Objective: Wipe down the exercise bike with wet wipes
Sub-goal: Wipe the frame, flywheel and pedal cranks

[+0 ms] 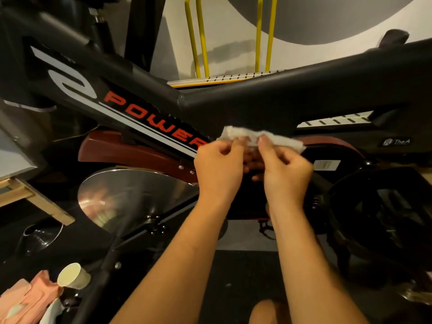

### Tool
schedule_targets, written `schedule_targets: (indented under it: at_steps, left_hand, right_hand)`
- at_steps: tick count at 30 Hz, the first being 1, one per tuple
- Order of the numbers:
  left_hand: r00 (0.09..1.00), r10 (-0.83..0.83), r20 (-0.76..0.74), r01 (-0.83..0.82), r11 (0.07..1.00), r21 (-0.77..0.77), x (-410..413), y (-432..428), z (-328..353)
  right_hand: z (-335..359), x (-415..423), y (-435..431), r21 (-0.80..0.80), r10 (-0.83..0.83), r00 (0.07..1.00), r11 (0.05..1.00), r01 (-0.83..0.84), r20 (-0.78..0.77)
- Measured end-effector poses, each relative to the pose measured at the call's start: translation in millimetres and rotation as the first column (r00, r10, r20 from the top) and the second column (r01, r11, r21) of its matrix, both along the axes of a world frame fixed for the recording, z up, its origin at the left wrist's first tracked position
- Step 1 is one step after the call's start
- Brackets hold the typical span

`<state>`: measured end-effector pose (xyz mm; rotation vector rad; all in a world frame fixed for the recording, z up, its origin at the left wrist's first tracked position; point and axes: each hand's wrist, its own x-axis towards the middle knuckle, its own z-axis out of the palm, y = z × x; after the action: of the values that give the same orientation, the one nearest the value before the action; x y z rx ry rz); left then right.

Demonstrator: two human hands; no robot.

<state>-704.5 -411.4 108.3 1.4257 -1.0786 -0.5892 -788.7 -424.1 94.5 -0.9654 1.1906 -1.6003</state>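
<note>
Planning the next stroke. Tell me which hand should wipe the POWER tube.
Left, probably. Both hands pinch the wipe, but the left hand sits right beside the tube's lower end, while the right hand is on its far side and would have to cross over.

A dim floor point(243, 244), a pale grey strip beside a darker speckled mat point(245, 284), carries a black exercise bike point(280, 94) with a silver flywheel point(131, 195). Low at the left, a paper cup point(73, 275) lies tipped on its side against crumpled pink fabric point(28, 300). What sits beneath those two is unclear.
</note>
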Motion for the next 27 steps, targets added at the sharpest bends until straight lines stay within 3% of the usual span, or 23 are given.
schedule_targets:
  at_steps: [3,10,13,17,20,23,27]
  left_hand:
    - [0.998,0.047,-0.038,-0.04,0.986,0.161,-6.7,9.5,-34.0]
    - [0.983,0.17,-0.064,-0.159,0.977,0.142,4.5,12.1,-25.1]
    - [0.978,0.17,-0.118,-0.146,0.971,0.19,17.1,15.7,-24.5]
    - [0.978,0.204,0.052,-0.21,0.963,0.169,32.0,17.6,-22.0]
    - [0.949,0.225,0.222,-0.248,0.965,0.081,45.7,13.6,-9.0]
    - [0.885,0.223,0.409,-0.26,0.965,0.036,47.5,6.6,8.3]
    - [0.883,0.24,0.403,-0.273,0.962,0.026,34.4,2.9,13.8]
  right_hand:
    - [-33.2,-2.6,9.5,0.2,-0.035,0.998,0.979,0.045,-0.051]
    - [-25.4,7.1,2.4,-0.003,-0.071,0.898,0.997,0.078,-0.434]
    - [-26.2,22.0,2.1,-0.02,-0.079,0.872,0.997,0.079,-0.483]
    - [-29.4,35.0,-0.9,0.029,-0.032,0.857,0.998,0.055,-0.515]
    - [-24.2,53.9,2.6,0.157,0.082,0.918,0.987,-0.022,-0.389]
    - [-16.8,57.1,3.5,0.21,0.06,0.979,0.978,-0.019,-0.192]
    - [-10.2,41.8,1.7,0.145,-0.022,0.994,0.989,0.038,-0.11]
